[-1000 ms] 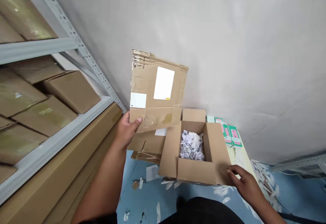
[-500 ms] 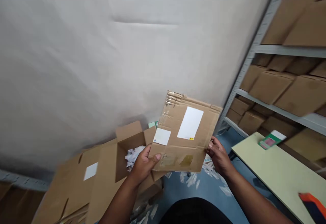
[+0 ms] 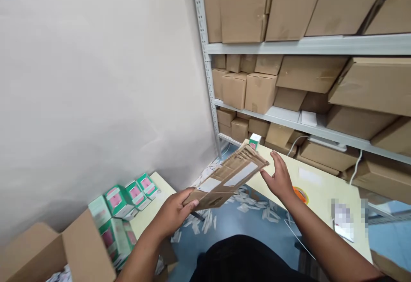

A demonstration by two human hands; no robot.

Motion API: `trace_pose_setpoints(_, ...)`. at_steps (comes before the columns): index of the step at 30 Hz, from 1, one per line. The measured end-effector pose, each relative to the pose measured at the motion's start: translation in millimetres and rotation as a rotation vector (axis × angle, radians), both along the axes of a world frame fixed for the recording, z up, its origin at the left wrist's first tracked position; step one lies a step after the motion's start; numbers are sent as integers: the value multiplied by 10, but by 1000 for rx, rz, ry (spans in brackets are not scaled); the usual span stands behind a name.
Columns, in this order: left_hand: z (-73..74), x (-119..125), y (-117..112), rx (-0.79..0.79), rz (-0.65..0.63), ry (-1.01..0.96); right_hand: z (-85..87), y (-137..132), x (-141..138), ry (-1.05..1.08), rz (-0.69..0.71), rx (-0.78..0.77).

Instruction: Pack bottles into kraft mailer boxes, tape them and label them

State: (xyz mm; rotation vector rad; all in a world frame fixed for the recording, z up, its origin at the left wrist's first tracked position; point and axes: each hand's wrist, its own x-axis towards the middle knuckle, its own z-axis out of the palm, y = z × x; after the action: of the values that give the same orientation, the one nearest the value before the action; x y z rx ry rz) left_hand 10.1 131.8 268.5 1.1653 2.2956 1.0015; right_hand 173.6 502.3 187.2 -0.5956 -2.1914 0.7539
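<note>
A flattened cardboard box [image 3: 236, 162] with two white labels is held tilted in front of me, its layered, ragged edge facing away. My left hand [image 3: 176, 214] grips its near left corner, thumb on top and fingers hidden underneath. My right hand [image 3: 278, 176] is beside the far right corner with fingers spread. Its thumb is close to the cardboard; whether it touches I cannot tell.
An open carton [image 3: 86, 247] with white paper pieces stands lower left, beside green-and-pink boxes [image 3: 117, 200] on a table. A pale table [image 3: 321, 192] on the right bears an orange roll [image 3: 301, 195]. Shelves [image 3: 289, 47] hold cartons. Paper scraps [image 3: 250, 200] litter the blue floor.
The view has swung to the right, towards the shelves and the pale table. The flattened box has tipped to a flatter angle. My right hand has let go of its edge and spread its fingers.
</note>
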Motion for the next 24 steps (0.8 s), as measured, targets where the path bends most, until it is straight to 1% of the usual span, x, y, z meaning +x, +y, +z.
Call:
trace_pose_setpoints(2,21,-81,316,-67,-110,67,-101,160,83,2,34,-141)
trace_pose_setpoints(5,-34,-292,776,-116,-276,172,-329,275,166,31,115,-450)
trace_pose_setpoints(7,-116,-489,1077,-113,-377,211,-508,312,188,107,73,-627)
trace_pose_setpoints(8,-173,-600,1223,-96,-404,215,-595,331,193,155,18,-691)
trace_pose_setpoints(9,-242,-716,1366,-67,-405,211,-676,355,195,207,-51,-739)
trace_pose_setpoints(10,-329,-833,1506,-22,-373,196,-747,382,197,257,-124,-774)
trace_pose_setpoints(11,-435,-948,1644,36,-312,170,-808,413,199,300,-196,-801)
trace_pose_setpoints(13,-708,-1156,1919,157,-173,67,-902,480,202,370,-318,-835)
trace_pose_setpoints(14,-868,-1241,2058,195,-129,-13,-938,512,201,391,-371,-841)
trace_pose_setpoints(15,-1035,-1311,2198,211,-124,-106,-971,542,196,400,-421,-837)
trace_pose_setpoints(17,-1355,-1412,2480,155,-184,-297,-1037,599,175,390,-511,-804)
trace_pose_setpoints(19,-1611,-1479,2763,82,-204,-402,-1117,652,152,333,-579,-761)
trace_pose_setpoints(21,-1781,-1527,3040,84,-197,-469,-1214,701,142,242,-599,-741)
trace_pose_setpoints(24,-1915,-1550,3420,167,-228,-591,-1359,763,165,141,-560,-754)
